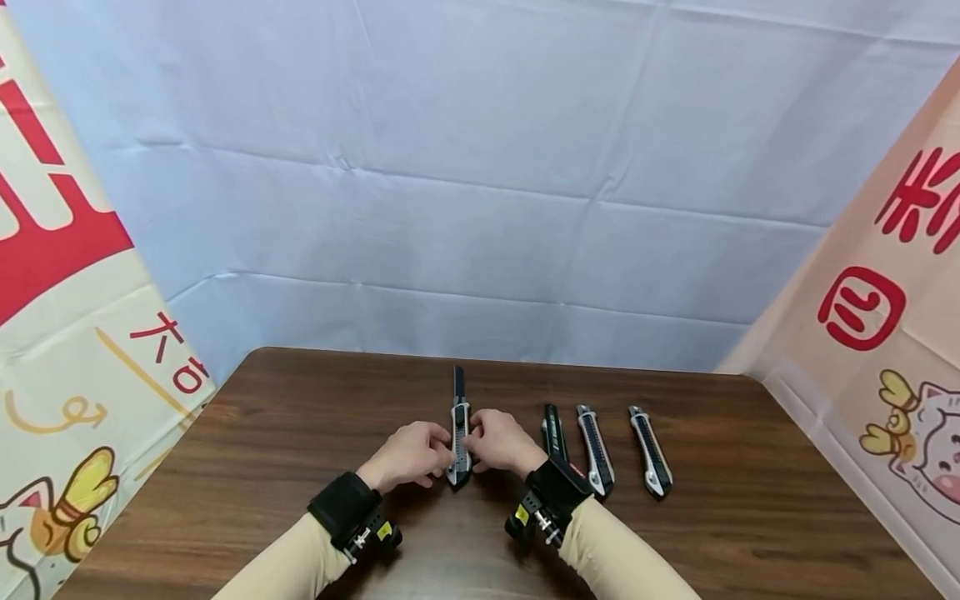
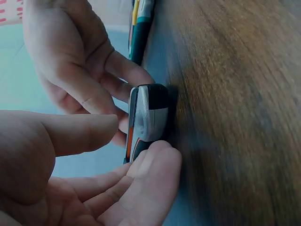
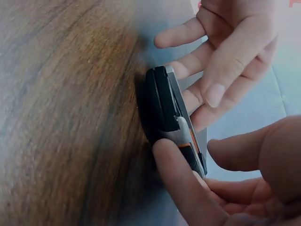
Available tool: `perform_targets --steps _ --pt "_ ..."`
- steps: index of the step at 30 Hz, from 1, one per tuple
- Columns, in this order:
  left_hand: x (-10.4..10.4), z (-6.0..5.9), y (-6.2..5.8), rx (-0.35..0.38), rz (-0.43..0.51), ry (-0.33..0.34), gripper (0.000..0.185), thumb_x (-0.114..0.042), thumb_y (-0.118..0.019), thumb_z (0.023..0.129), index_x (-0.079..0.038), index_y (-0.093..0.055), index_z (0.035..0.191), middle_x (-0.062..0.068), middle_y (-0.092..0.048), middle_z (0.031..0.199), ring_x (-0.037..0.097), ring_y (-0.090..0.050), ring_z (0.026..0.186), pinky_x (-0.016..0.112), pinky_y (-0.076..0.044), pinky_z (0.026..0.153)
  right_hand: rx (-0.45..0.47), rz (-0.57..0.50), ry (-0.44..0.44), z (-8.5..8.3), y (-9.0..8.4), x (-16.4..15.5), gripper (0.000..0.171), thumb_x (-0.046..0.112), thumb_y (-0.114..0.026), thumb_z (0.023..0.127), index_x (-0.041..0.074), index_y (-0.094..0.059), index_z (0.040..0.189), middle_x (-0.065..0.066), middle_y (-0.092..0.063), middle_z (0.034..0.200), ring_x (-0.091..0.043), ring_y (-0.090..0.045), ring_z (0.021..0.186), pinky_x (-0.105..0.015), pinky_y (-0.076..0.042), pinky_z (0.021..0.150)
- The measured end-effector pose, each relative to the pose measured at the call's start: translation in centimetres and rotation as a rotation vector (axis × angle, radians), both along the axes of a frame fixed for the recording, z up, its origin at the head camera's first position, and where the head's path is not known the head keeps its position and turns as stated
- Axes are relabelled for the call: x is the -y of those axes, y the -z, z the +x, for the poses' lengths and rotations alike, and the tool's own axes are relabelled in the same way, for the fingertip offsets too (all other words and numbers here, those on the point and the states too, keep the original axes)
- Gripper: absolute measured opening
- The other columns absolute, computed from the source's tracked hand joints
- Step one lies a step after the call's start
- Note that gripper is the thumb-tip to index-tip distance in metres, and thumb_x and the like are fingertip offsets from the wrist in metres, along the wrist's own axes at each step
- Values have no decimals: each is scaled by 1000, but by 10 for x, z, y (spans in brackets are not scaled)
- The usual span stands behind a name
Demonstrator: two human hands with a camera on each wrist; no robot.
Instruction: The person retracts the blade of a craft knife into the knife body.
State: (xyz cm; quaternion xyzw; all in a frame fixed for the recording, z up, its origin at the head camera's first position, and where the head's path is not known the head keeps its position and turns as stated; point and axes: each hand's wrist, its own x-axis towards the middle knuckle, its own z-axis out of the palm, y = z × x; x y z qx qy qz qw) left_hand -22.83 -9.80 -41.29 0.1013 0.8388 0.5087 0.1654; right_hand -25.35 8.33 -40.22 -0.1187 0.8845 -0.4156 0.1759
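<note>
A grey-and-black utility knife (image 1: 461, 433) lies on the wooden table, its dark blade extended toward the far edge. On its left side is my left hand (image 1: 411, 454), and on its right my right hand (image 1: 501, 442). In the left wrist view, the left fingertips (image 2: 160, 162) are right at the side of the knife (image 2: 153, 113), with the thumb held apart from it. The right wrist view has the right index finger (image 3: 174, 162) against the knife's edge and the thumb (image 3: 235, 153) apart. Neither hand's fingers wrap round the knife.
Right of the hands lie a green-and-black utility knife (image 1: 553, 429), partly hidden by the right wrist, and two grey-and-black ones, the nearer (image 1: 596, 450) and the outer (image 1: 651, 452). A pale cloth (image 1: 465, 250) hangs behind the table (image 1: 300, 417); printed cloths flank it.
</note>
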Motion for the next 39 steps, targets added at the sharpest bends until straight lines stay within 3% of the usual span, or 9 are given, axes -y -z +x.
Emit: perform_targets --steps 4,11,22,32,39 --pt "1 -2 -1 37 38 12 48 -5 -67 88 11 -51 130 13 -67 96 21 -68 81 37 -61 67 49 -38 15 -2 1 0 39 6 -51 100 -7 -46 136 -16 -61 99 -20 -66 79 -31 -61 65" --pt "4 -7 3 82 93 32 55 2 -69 85 15 -46 133 19 -67 102 20 -70 84 40 -62 73 37 -63 16 -1 -2 2 37 6 -48 101 -8 -46 135 -19 -62 105 -20 -68 74 -33 -61 66" --pt "5 -9 4 131 189 45 53 2 -69 86 15 -47 132 21 -67 104 20 -71 86 38 -62 74 47 -79 20 -5 0 2 41 3 -58 96 -8 -47 134 -12 -56 99 -19 -65 76 -32 -61 67" --pt "3 -9 5 194 257 -1 60 4 -68 86 14 -39 137 22 -59 112 17 -68 84 40 -61 79 45 -110 33 -5 1 -1 40 0 -57 95 -8 -47 133 -15 -55 103 -21 -65 78 -31 -61 66" --pt "1 -5 4 146 267 -45 60 3 -70 85 11 -42 136 27 -62 118 24 -71 91 40 -61 81 11 -138 34 -2 -4 -3 38 2 -54 97 -9 -45 132 -16 -58 103 -18 -65 75 -30 -61 65"
